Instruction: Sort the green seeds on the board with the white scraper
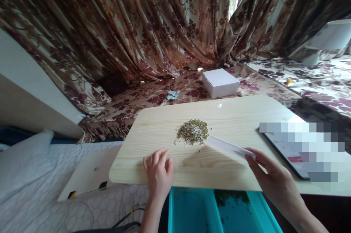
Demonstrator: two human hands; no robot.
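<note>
A heap of small green beans, probably mung beans, mixed with white grains (193, 131) lies on the wooden tabletop (153, 125). My right hand (276, 174) pinches the near end of a long, flat white strip (229, 147), whose far end reaches the heap's right edge. Resting on the board at the front left, my left hand (159, 169) is empty, its fingers apart and slightly bent. Below the front edge stands a turquoise bin (212, 207) with two compartments; dark green bits, perhaps beans, lie in the right one.
A tablet (283, 152), partly pixelated, lies on the right side of the board. Behind the board are a white box (221, 83) and a folded pale cloth (172, 95) on a flowered cover. Patterned curtains (164, 24) hang at the back.
</note>
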